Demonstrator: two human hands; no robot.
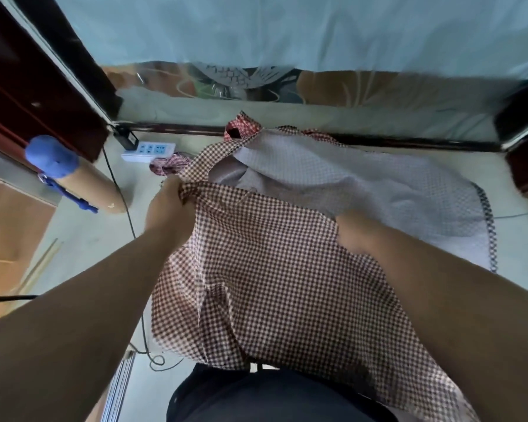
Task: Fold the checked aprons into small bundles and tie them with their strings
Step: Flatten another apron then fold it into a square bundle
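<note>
A brown-and-white checked apron [269, 278] hangs in front of me, lifted off the floor. My left hand [169, 208] grips its upper left edge in a bunched fold. My right hand [357, 233] holds the upper right edge; it is blurred and its fingers are partly hidden by the cloth. Beyond it, a pale checked apron [363, 184] lies spread on the floor with a dark checked strip [489, 226] along its right edge. A red checked bundle [241, 126] lies at the far edge, and another red checked piece [168, 164] sits near the power strip.
A white power strip [148, 150] with a black cable [125, 208] lies on the floor at left. A cardboard tube with a blue cap [73, 175] leans by the dark wooden door frame [43, 86]. A pale curtain [287, 32] hangs behind.
</note>
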